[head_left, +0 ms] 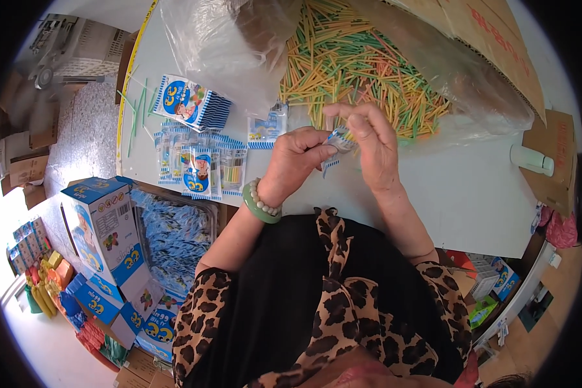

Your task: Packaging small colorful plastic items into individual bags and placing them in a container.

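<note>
My left hand pinches a small blue-and-white plastic packet between thumb and fingers, over the table's near side. Close against the packet's right side is my right hand, its fingers curled; what they hold, if anything, is hidden. Just beyond both hands lies a big heap of thin yellow, green and pink sticks in a clear plastic liner. A flat blue-and-white packet rests left of the heap. Left of my left wrist, several clear packets overlap, at least one with coloured sticks inside.
A stack of printed packets sits on the white table, near loose green sticks. Cardboard rises behind the liner. A white bottle lies at right. Below left are a bin of blue packets and a printed carton.
</note>
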The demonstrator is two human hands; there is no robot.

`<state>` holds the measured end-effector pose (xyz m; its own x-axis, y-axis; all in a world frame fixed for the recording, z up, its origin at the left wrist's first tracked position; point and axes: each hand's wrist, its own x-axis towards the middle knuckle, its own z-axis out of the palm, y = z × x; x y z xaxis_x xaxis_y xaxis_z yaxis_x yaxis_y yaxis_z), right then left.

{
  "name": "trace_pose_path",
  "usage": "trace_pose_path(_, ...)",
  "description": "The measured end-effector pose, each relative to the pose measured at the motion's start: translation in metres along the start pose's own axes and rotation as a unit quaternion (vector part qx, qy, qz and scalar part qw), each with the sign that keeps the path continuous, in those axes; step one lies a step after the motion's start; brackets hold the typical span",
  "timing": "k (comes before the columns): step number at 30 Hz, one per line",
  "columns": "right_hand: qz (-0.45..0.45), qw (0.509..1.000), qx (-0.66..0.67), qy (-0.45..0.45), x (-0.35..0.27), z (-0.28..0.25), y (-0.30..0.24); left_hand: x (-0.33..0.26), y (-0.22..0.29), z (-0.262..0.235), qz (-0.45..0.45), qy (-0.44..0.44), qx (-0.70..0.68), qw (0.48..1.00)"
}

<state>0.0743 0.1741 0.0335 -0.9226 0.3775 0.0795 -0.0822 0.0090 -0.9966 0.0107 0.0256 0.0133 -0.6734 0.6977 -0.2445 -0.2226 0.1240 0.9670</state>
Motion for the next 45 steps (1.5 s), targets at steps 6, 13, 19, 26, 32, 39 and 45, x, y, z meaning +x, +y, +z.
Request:
trace_pose_path(6,-0.050,0.998,0.002,-0.036,-0.011,0.008,0.024,0.003,-0.015,0.010,0.097,-0.005,-0.076,0.992)
trace_pose_path(13,0.033,0.975,-0.205,-0.083,-0.027,-0.004,0.009,-0.007,-0.012,-0.011,0.002,-0.018,-0.210,0.977)
trace_pose_path(19,0.062,0.962,-0.243,-0.105,-0.025,-0.005,0.007,-0.018,-0.007,-0.013,0.106,-0.036,-0.118,0.987)
trace_pose_path(26,0.077,0.972,-0.191,-0.111,-0.033,0.012,-0.002,-0.041,-0.005,-0.022,0.089,0.006,-0.065,0.994)
trace_pose_path(32,0.029,0.974,-0.155,-0.162,-0.037,0.035,0.005,-0.065,-0.008,-0.034,0.167,0.087,0.032,0.981)
trace_pose_path(39,0.133,0.939,-0.167,-0.271,-0.045,0.048,0.013,-0.086,-0.012,-0.071,0.217,0.291,0.529,0.767)
trace_pose_path(45,-0.031,0.927,-0.350,-0.129,-0.025,0.018,0.027,-0.071,-0.035,-0.103,0.190,0.329,0.670,0.638)
